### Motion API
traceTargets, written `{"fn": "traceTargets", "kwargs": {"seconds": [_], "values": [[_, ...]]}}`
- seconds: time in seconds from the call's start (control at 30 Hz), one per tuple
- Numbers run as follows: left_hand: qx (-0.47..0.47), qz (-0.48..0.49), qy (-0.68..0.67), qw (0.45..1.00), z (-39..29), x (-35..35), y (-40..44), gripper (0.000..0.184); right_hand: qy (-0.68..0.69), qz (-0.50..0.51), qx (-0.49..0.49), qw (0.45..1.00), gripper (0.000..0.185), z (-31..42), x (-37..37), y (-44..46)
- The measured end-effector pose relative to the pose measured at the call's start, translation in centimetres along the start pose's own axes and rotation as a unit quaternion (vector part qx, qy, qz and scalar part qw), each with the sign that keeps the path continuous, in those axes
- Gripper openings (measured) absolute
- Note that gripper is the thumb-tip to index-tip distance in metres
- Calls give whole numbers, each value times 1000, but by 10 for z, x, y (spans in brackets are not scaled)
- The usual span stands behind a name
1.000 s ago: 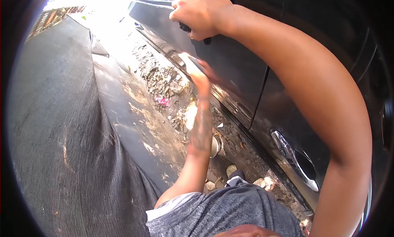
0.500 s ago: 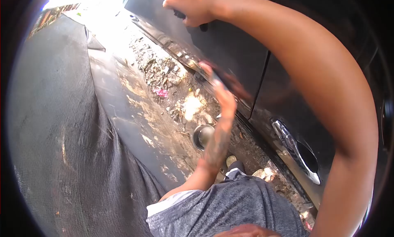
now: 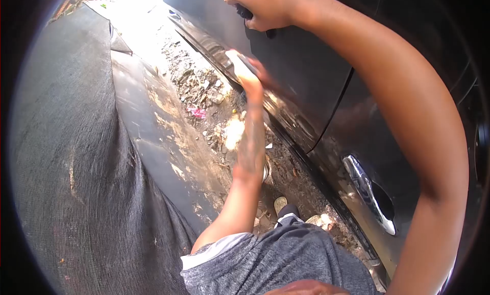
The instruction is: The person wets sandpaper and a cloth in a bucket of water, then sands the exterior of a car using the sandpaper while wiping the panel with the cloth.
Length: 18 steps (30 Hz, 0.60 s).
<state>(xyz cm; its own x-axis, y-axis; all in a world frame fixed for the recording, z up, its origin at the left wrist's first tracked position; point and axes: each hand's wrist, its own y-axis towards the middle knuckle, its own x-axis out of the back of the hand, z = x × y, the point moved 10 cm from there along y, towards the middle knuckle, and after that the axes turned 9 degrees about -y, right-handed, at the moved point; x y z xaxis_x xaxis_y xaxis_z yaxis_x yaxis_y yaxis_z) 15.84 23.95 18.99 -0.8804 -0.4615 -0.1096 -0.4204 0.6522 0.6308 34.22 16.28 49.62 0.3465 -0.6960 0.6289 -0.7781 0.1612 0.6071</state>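
My left hand is against the lower part of the dark car door, its fingers wrapped round a flat object that is too blurred to name. The glossy panel mirrors the hand. Higher up, my right hand is closed round a small black object at the upper part of the door. A chrome door handle lies below my right forearm. Part of a round container shows behind my left forearm.
Dark mesh cloth drapes over a grey panel on the left. Between panel and car runs a strip of rubble with a pink scrap. My foot stands on this ground.
Over the last second my left hand slid down along the door, then back up. The round container came into fuller view and is now mostly hidden again. My right hand keeps its grip.
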Motion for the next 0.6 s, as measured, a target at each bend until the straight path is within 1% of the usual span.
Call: {"fn": "traceTargets", "kwargs": {"seconds": [0.03,0.1,0.13,0.17,0.23,0.27,0.3,0.4,0.47,0.5,0.57,0.6], "values": [[6,-3,3,1000,-2,-6,-19,42,-12,-21,2,1000,21,2,0,-2],[-111,-85,107,984,-63,-47,-71,44,-33,-52,11,998,21,3,8,5],[-166,-124,160,965,-93,-56,-89,45,-31,-10,4,999,21,2,2,7],[-167,-126,163,964,-108,-56,-93,45,-28,33,-5,999,21,1,-6,7],[-277,-54,162,946,-145,-77,-98,47,-32,21,-2,999,21,-2,-3,8],[-273,-54,163,946,-143,-76,-101,47,-27,15,1,1000,21,1,-4,5],[-256,-54,136,955,-134,-76,-92,49,-32,13,0,999,21,-3,-5,6],[-185,-59,71,978,-101,-63,-80,53,-38,-22,0,999,21,1,0,7],[-142,-64,28,987,-87,-56,-72,57,-27,13,3,1000,22,2,-4,6],[-144,-62,30,987,-91,-53,-74,57,-26,10,1,1000,22,2,-3,7],[-253,38,66,964,-122,-69,-88,57,-48,18,5,999,23,3,-4,7],[-138,15,96,986,-100,-49,-46,59,-46,22,5,999,23,4,-8,5]]}}
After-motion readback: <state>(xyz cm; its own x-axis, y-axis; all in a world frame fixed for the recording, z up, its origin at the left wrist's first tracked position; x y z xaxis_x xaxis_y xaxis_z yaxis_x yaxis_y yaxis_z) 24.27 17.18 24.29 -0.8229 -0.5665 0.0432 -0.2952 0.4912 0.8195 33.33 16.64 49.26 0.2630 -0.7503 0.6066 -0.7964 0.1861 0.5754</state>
